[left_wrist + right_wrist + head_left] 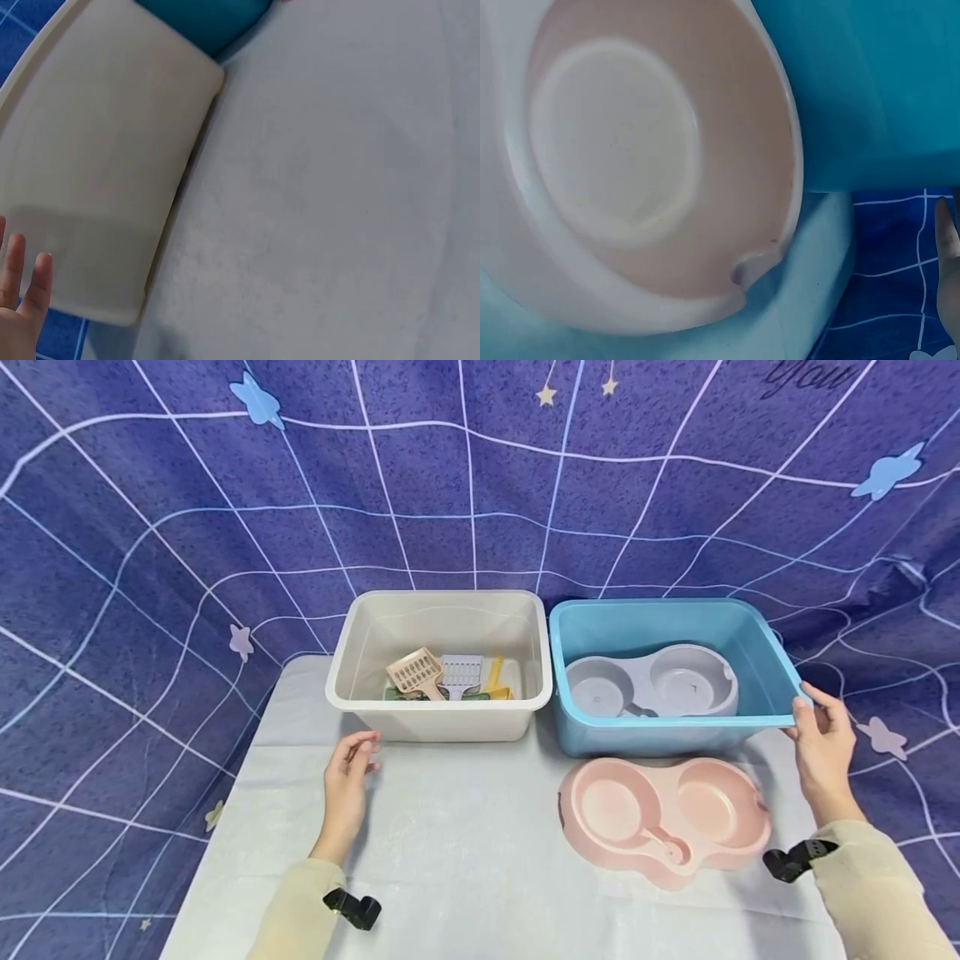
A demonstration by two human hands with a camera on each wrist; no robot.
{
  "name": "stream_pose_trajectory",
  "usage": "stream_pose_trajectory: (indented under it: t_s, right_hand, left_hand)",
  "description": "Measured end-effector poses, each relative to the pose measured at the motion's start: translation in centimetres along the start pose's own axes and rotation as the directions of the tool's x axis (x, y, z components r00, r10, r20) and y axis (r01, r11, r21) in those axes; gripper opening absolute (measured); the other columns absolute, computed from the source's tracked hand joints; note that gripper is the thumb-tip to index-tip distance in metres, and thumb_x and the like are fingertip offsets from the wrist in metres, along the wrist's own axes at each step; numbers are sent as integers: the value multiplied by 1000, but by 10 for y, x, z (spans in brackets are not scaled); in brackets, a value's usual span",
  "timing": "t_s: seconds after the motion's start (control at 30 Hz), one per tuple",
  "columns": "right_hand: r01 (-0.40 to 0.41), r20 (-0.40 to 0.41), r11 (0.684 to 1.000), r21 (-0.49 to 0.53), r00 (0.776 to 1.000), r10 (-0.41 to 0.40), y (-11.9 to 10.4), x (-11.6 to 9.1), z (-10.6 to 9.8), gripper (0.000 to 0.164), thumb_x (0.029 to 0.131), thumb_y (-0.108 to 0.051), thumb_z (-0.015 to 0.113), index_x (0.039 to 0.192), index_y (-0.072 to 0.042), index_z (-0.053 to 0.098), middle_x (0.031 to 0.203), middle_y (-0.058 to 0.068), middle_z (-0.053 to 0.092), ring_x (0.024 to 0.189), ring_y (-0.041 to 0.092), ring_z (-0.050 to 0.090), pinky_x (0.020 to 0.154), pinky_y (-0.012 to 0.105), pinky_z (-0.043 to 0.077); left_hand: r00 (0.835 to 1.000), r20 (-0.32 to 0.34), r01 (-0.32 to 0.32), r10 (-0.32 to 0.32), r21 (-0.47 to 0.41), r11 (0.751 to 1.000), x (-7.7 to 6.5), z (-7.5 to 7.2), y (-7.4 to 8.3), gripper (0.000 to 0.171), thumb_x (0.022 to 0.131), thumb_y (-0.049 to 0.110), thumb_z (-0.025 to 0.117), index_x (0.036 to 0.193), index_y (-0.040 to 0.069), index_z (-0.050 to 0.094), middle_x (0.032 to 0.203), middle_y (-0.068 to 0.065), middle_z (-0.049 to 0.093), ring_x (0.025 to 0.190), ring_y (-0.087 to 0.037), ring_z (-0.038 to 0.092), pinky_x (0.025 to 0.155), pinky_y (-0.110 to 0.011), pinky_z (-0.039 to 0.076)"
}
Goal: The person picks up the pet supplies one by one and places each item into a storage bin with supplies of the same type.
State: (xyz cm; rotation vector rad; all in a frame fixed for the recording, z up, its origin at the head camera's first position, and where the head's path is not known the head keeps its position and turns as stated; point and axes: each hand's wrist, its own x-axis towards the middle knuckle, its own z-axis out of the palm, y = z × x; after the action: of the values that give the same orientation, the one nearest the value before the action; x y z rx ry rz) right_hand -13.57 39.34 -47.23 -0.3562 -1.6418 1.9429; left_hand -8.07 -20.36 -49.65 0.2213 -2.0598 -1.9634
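Note:
My right hand (825,743) grips the front right corner of a blue plastic tub (645,737), thumb and fingers at its rim. Inside that tub sits a grey double pet bowl (636,681). A pink double pet bowl (667,810) lies on the table just in front of it; the right wrist view shows one pink basin (615,142) up close. My left hand (347,785) hovers in front of a beige tub (438,724), fingers loosely bent and holding nothing. In the left wrist view, its fingers (39,281) show beside the tub's wall.
In the beige tub lie a tan litter scoop (415,672), a grey litter scoop (460,673), a yellow item (495,677) and something green, partly covered. The tubs stand side by side at the back of the white-covered table (465,852). Behind hangs a blue patterned cloth (420,468).

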Motion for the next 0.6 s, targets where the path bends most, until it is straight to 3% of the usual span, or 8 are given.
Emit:
stream_pose_trajectory:
  t_s: [0.23, 0.6]
  right_hand:
    - [33, 14, 999, -22, 999, -33, 3, 0, 1, 28, 97, 0, 57, 124, -4, 65, 99, 3, 65, 82, 7, 63, 66, 11, 54]
    - [20, 14, 995, 95, 1000, -21, 3, -1, 2, 28, 95, 3, 58, 122, 0, 65, 100, 6, 66, 80, 10, 65, 64, 15, 56]
  left_hand:
    - [991, 131, 5, -14, 70, 998, -10, 13, 2, 32, 105, 18, 49, 128, -2, 59, 124, -22, 60, 105, -14, 60, 86, -31, 54]
    - [943, 328, -7, -51, 176, 984, -24, 40, 2, 31, 103, 19, 54, 129, 4, 61, 122, -12, 65, 102, -19, 59, 86, -38, 53]
